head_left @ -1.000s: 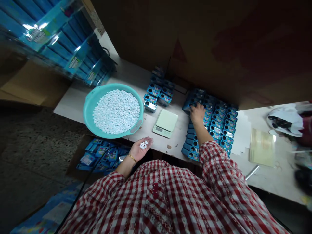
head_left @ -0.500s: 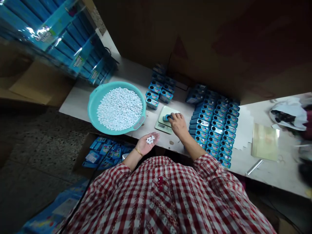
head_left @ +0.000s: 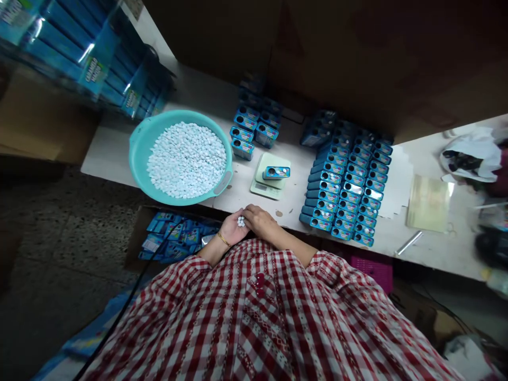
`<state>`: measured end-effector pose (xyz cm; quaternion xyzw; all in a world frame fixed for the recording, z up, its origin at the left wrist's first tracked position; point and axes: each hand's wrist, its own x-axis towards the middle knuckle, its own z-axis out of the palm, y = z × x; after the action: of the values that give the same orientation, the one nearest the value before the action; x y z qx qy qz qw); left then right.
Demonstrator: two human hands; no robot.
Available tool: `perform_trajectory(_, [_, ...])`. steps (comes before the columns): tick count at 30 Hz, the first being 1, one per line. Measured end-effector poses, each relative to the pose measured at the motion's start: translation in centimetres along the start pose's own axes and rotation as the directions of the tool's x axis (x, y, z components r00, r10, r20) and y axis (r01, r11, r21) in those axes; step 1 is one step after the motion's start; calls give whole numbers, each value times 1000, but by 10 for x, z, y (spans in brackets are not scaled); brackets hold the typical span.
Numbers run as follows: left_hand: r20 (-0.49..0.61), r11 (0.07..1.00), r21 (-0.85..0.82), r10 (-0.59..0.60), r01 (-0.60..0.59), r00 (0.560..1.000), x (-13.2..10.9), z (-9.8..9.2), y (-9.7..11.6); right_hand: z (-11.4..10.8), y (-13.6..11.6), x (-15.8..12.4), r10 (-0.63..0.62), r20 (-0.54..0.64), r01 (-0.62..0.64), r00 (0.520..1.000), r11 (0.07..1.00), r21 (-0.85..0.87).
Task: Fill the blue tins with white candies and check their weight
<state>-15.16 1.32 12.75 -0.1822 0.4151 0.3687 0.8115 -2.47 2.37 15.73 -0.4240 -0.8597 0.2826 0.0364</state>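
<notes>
Small white candies lie in the cupped palm of my left hand, which has a gold bracelet at the wrist. My right hand reaches over that palm, its fingers bent together against the candies; what its fingertips hold, if anything, is hidden. Beyond my hands, a blue tin with a round dark opening stands on a pale green digital scale. To the left is a turquoise basin full of the same candies.
Rows of blue tins stand right of the scale, with a smaller group behind it to the left. Wrapped blue packs are stacked at upper left. Below the table edge is a box of blue packets. A cardboard wall rises behind.
My right hand has let go of the tin on the scale and come back to my left palm. The tin now stands alone on the scale. Fewer candies show in my left palm.
</notes>
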Motion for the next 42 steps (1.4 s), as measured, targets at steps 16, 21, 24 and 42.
perform_trajectory(16, [136,996,34,74,-80,988,3,33,8,-34,49,5,139,-327,-57,935,967,247])
perform_trajectory(21, [189,995,59,69,-81,979,6,43,13,-65,89,29,197,-414,-163,888,980,118])
perform_trajectory(24, [171,996,54,66,-77,983,5,40,12,-68,103,33,191,-414,-182,890,981,63])
perform_trajectory(42, [133,998,2,57,-57,989,6,27,11,-53,66,23,136,-300,-123,944,990,63])
